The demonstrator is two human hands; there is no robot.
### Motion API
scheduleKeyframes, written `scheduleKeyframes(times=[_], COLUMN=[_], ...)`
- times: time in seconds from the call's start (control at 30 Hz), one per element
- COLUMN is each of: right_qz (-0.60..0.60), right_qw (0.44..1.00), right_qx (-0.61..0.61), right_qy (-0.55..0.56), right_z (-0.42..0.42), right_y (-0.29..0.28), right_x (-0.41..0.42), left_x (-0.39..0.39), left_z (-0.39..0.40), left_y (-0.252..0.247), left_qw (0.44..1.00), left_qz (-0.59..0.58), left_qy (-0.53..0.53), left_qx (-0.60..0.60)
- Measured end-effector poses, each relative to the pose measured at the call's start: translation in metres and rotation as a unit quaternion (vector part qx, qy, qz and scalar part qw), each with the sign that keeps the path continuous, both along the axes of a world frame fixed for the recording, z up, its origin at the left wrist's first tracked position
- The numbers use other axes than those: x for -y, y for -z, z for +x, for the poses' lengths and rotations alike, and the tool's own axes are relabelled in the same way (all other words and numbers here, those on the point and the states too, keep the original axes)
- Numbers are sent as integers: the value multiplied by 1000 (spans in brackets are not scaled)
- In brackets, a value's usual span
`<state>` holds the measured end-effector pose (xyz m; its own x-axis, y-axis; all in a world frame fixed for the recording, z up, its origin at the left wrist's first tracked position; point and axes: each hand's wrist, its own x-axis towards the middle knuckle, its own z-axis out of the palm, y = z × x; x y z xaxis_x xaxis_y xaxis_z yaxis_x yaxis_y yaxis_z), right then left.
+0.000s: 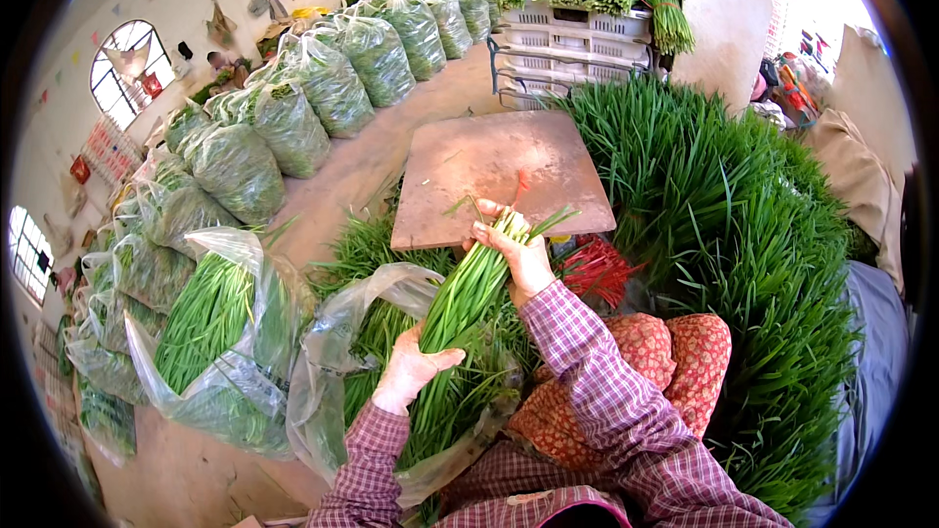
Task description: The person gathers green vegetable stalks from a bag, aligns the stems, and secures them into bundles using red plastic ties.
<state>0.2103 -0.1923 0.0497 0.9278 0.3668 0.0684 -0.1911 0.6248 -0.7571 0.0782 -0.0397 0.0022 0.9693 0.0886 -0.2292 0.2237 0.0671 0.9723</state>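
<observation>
A bunch of green leafy stalks that look like garlic chives point(469, 290) slants across the space before me. My right hand point(524, 260) grips it near the pale stem ends, by the table's front edge. Lower down, my left hand point(414, 367) holds the leafy part, thumb across the leaves. Beneath the bunch, an open clear plastic bag point(323, 352) holds more greens point(374, 334). A red strip point(521, 183) shows just beyond my right fingers; whether it touches the bunch I cannot tell. The square tabletop point(506, 139) carries a few leaf scraps.
Red ties point(598, 271) lie right of my right hand. A large heap of chives point(733, 235) fills the right side. Another open bag of chives point(205, 323) stands left, before rows of filled bags point(235, 169). Stacked white crates point(572, 51) stand beside a pillar point(726, 22).
</observation>
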Motion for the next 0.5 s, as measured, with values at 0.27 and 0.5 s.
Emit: scheduleKeyframes(times=[0.27, 0.5], right_qz=[56, -23], right_qw=[996, 998], right_qx=[-27, -12], right_qy=[-68, 64], right_z=[6, 26], right_y=[15, 14], right_x=[7, 26], left_x=[-2, -20], left_z=[-9, -23], left_y=[-17, 4], left_qw=[996, 990], left_qz=[82, 134], left_qy=[19, 24], left_qx=[-1, -31])
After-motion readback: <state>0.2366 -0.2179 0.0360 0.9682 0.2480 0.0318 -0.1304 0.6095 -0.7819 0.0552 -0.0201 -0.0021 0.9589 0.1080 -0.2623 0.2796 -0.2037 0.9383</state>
